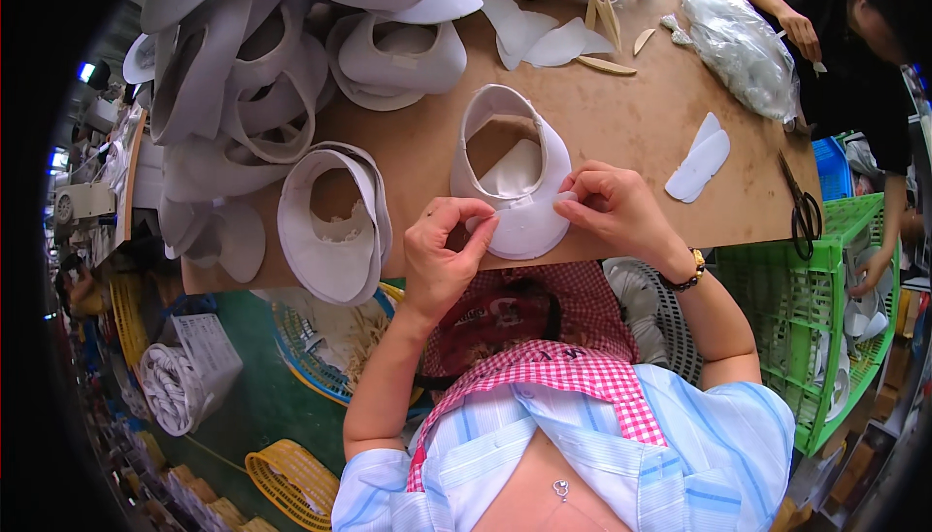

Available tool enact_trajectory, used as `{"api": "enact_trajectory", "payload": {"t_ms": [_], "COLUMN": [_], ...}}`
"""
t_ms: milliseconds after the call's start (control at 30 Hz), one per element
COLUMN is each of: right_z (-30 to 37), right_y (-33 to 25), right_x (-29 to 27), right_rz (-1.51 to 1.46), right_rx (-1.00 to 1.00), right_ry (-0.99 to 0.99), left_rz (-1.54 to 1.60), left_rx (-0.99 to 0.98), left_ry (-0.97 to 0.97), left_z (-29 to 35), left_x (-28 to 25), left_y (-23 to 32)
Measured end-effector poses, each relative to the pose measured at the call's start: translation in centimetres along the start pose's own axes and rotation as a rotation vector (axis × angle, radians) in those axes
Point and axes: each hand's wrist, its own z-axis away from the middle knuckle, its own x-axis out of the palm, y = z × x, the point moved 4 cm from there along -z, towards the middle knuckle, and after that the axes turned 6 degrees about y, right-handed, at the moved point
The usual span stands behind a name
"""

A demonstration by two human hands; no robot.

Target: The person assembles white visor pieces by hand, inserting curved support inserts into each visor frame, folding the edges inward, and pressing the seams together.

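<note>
A white sun visor point(531, 235) lies at the table's front edge, its ring-shaped band standing up on the far side and its brim toward me. My left hand point(444, 249) pinches the brim's left edge between thumb and fingers. On the opposite edge, my right hand point(619, 210) pinches the brim where it meets the band. A small white strip seems to lie across the brim between my fingers, though its outline is hard to make out. Just left of my left hand stand some nested white visors point(330, 255).
A big heap of white visors point(262, 76) covers the table's left and far side. Flat white brim pieces point(699, 158), a clear plastic bag point(743, 51) and black scissors point(804, 214) lie at right. Beyond the green crate point(786, 328), a co-worker point(835, 37) reaches in.
</note>
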Motion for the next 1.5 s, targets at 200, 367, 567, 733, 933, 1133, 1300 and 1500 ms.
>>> {"api": "enact_trajectory", "payload": {"t_ms": [200, 367, 567, 733, 933, 1133, 1300, 1500], "right_z": [3.5, 3.1, -5.3, -3.3, -0.2, 0.1, 0.0, 0.2], "right_y": [-3.2, -3.8, -5.1, -10.0, -6.4, -5.2, -4.2, -3.9], "right_x": [2.5, 2.1, 5.7, 2.4, -0.3, 1.8, 2.4, 2.7], "right_rz": [0.719, 0.526, 0.473, 0.491, 0.297, -0.458, -0.476, -0.569], "right_rx": [-0.635, -0.585, -0.274, -0.601, -0.394, 0.149, 0.214, 0.282], "right_ry": [0.275, 0.028, 0.066, -0.222, -0.525, -0.444, -0.401, -0.29], "left_rz": [-0.693, -0.686, -0.188, 0.577, 0.631, 0.673, 0.695, 0.752], "left_rx": [0.585, 0.615, 0.08, -0.158, -0.39, -0.32, -0.322, -0.414], "left_ry": [0.108, 0.012, 0.102, 0.232, -0.16, -0.108, -0.042, -0.199], "left_z": [1.2, 3.3, 2.3, -0.8, -0.4, 0.9, 1.1, 0.6], "left_x": [0.7, 0.2, -0.1, -3.5, 1.3, 2.8, 2.4, 2.7], "left_y": [2.6, 1.6, 1.4, 2.7, 2.0, 3.0, 2.0, 2.9]}}
